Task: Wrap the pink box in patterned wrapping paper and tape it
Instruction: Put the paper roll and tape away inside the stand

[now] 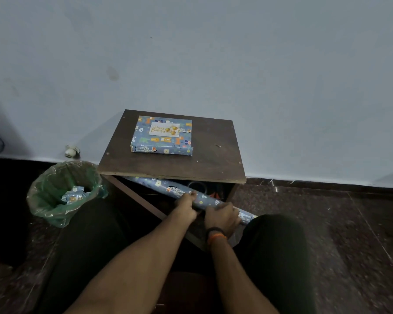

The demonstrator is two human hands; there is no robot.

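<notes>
A box wrapped in blue animal-patterned paper point(162, 137) lies on the small dark wooden table point(213, 155), with a "Happy Birthday" card on its top. No pink shows on it. Below the table top, a roll of the same patterned paper point(168, 185) lies slanted across the open shelf. My left hand point(186, 206) grips the roll near its middle. My right hand point(222, 217), with a dark and orange band at the wrist, grips it closer to its near end, which sticks out past my right knee.
A bin with a green liner point(66, 191) stands left of the table and holds scraps of the patterned paper. A tape roll point(197, 185) sits dimly inside the shelf behind the paper roll. A small white object point(72, 151) lies by the wall. My knees flank the table.
</notes>
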